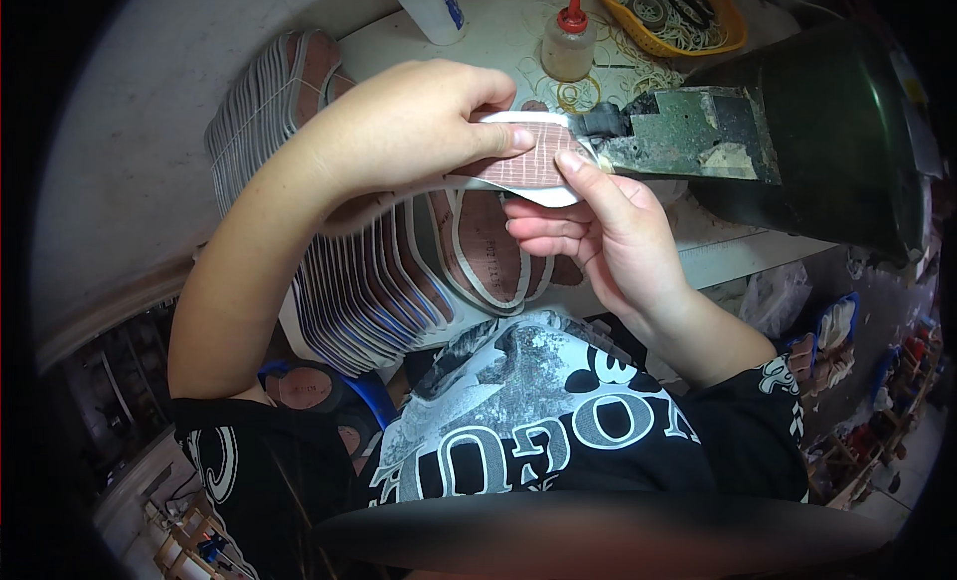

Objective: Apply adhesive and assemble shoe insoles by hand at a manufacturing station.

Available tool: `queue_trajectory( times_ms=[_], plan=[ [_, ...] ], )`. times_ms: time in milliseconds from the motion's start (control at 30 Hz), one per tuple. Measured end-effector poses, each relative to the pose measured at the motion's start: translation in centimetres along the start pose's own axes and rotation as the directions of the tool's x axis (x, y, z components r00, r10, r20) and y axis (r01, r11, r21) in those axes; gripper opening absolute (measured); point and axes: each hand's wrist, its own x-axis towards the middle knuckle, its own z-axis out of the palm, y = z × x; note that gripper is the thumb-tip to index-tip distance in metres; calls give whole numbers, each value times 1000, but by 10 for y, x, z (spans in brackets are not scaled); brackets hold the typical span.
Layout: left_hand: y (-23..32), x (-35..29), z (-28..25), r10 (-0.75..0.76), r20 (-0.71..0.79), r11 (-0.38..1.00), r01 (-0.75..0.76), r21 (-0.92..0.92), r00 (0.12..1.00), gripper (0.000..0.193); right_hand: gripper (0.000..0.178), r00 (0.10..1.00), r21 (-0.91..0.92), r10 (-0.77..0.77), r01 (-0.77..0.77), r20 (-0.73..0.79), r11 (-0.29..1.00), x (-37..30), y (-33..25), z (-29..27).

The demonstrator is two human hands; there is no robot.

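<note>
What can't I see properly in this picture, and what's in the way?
In the head view:
- The left end of the sole-shaped piece: hidden behind the left hand.
- Its underside: turned away from the camera.
- The top of the white bottle: cut off by the upper edge.
- The shape along the bottom: too blurred to name.
- The clutter at far right: too small and dim.

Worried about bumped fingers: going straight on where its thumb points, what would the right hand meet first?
Probably the left hand, whose thumb rests on the gridded sole piece, up and to the left; depth is unclear.
</note>
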Motion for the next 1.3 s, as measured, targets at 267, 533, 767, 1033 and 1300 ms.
queue_trajectory(
  times_ms=[267, 533, 767, 1033, 1300],
  plan=[
    [-8, 0, 26, -183, 144, 933, 218, -286, 973, 42, 34, 999, -27, 6, -5, 38, 1000, 1, -5, -7],
    [3, -1, 33, -239, 330, 647, 403, -647, 913, 49, 27, 973, -147, 40, -6, 227, 989, -18, -11, -25],
    [-3, -3, 36, -292, 222, 647, 363, -670, 930, 55, 29, 983, -352, 84, -20, 166, 936, -58, -16, -48],
    [-17, 13, 28, -331, 17, 744, 272, -610, 943, 57, 27, 991, -204, -107, 121, 77, 971, -29, 0, -41],
    [-13, -23, 63, -275, -327, 290, -247, -925, 904, 28, 27, 960, -199, -161, 207, 227, 958, -27, 17, 8]
  ],
)
